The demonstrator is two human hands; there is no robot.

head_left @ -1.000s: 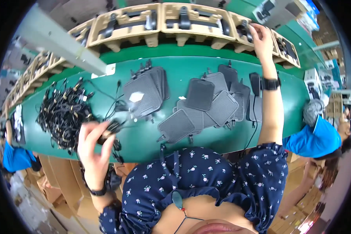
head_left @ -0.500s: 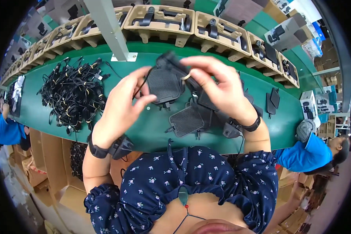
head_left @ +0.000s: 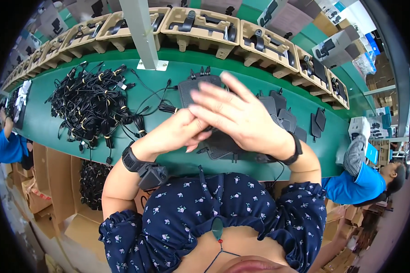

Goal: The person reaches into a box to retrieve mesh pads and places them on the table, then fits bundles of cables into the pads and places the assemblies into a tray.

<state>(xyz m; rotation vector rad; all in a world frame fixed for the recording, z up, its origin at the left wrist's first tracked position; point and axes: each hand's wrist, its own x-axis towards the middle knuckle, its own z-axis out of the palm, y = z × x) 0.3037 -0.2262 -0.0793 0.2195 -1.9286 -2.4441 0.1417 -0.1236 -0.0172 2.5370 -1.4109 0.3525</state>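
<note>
My left hand [head_left: 180,131] has its fingers curled in just below my right palm; whether something small is inside is hidden. My right hand [head_left: 246,118] crosses over it with fingers stretched out, slightly blurred, holding nothing visible. Behind the hands lies a black mesh-faced pad [head_left: 187,92] with small prongs on top. Another dark pad [head_left: 219,146] shows partly under my right hand. Near my left hand, a tied black cable bundle [head_left: 168,107] lies beside the pad, and a second cable bundle [head_left: 139,124] lies close to the wrist.
A large heap of tied black cables [head_left: 89,107] covers the green table's left part. More dark pads [head_left: 282,116] lie to the right, two apart [head_left: 318,122]. Moulded trays [head_left: 200,29] line the back behind a metal post [head_left: 143,36]. Co-workers in blue [head_left: 357,184] sit at both sides.
The black item and cable with a pale band, between both hands before, no longer show there. My hands have come together and lower; my right fingers have straightened. The view has shifted slightly.
</note>
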